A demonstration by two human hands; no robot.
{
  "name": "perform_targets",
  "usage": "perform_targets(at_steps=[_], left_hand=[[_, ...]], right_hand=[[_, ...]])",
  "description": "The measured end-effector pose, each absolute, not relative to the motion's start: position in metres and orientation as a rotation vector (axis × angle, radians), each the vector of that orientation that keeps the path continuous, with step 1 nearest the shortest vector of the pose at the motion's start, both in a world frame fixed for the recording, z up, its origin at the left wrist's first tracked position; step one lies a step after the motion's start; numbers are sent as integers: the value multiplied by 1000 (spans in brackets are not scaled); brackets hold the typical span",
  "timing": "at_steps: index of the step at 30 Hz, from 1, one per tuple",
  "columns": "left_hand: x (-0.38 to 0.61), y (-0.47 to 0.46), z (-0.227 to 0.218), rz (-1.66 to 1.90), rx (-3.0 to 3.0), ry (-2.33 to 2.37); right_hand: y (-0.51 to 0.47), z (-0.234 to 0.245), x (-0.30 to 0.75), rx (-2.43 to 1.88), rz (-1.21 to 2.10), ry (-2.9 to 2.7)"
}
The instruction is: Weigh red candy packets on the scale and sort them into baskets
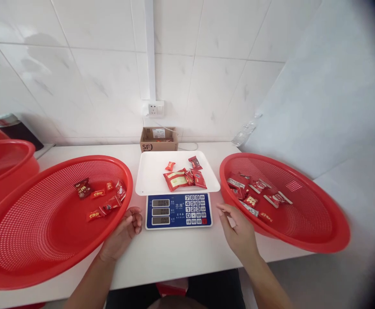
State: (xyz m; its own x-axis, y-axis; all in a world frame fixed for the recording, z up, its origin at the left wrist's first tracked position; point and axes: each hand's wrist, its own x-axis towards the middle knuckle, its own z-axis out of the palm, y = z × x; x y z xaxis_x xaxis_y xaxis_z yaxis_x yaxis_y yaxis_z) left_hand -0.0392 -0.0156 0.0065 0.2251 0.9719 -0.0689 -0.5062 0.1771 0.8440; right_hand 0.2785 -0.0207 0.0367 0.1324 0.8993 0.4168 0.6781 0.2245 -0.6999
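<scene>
My left hand rests on the table between the left red basket and the scale's keypad panel. Its fingers curl loosely, with nothing seen in them. To the right of the panel, my right hand lies beside the right red basket, fingers bent and apart, holding nothing. On the scale's white tray lie a large red-and-cream packet, a red packet and smaller wrapped pieces, one of them a small red sweet. Several wrapped snacks lie in each basket, including a dark brown packet in the left one.
Behind the tray stands a small open cardboard box by the tiled wall, under a socket. More red baskets and a dark bottle are at far left. Clear plastic sits at the back right.
</scene>
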Motion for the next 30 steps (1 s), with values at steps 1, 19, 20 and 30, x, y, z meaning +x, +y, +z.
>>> perform_targets(at_steps=[1,19,20,30], left_hand=[[-38,-17,7,1183,819,742],[85,63,89,1215,2009,1175],[89,68,87,1216,2015,1149],[76,72,106,1376,1959,1335]], right_hand=[[-20,29,279,-1535,343,-1583],[-6,-28,292,-1484,752,-1205],[-6,-27,292,-1480,746,-1212],[-8,-22,293,-1416,766,-1217]])
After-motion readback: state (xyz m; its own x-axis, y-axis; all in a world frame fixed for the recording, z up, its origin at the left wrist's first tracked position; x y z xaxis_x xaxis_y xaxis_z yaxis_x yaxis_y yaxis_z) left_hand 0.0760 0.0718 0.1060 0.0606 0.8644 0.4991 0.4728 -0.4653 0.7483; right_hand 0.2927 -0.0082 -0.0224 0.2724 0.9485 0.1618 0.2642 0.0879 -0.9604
